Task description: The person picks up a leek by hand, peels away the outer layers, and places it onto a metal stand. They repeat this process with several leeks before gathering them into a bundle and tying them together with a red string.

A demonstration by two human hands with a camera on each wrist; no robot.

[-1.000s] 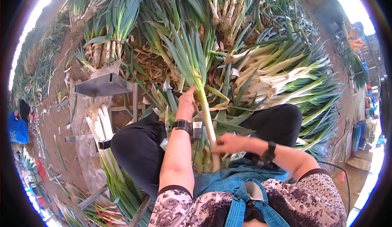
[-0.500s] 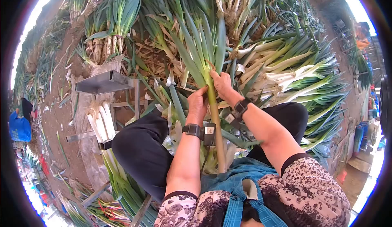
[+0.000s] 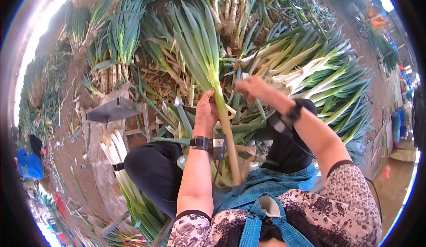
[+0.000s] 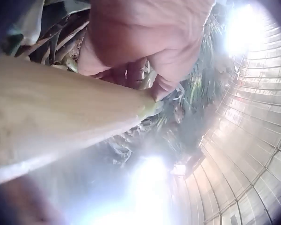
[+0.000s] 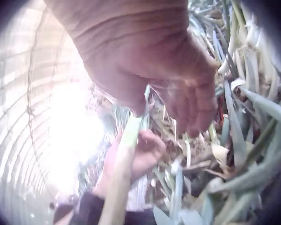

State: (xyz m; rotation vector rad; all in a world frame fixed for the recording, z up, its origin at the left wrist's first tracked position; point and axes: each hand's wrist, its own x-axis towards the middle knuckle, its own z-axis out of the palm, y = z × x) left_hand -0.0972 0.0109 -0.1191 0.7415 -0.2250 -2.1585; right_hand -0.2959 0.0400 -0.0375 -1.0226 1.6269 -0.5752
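A long leek [image 3: 228,136] slants up from the lap, pale shaft below and green leaves [image 3: 195,42] fanned out above. My left hand [image 3: 207,109] grips it just under the leaves. In the left wrist view, the left hand's fingers [image 4: 164,89] curl at the far end of the shaft [image 4: 61,103]. To the right of the leek, my right hand [image 3: 257,90] is blurred and apart from it. The right wrist view has that hand [image 5: 149,65] with thumb and loosely bent fingers spread apart. A thin yellowish leaf strip [image 3: 231,111] hangs beside the shaft.
Leeks [image 3: 310,73] lie piled at the right, with upright bundles [image 3: 117,47] at the back left. A metal frame [image 3: 113,110] stands by the left knee, next to white-ended leeks [image 3: 116,145]. Loose leaves and peelings [image 3: 162,76] cover the ground ahead.
A second ago the right hand was at the shaft's lower end, then at the neck beside the left hand. Now it has moved off to the right. The left hand keeps hold of the leek.
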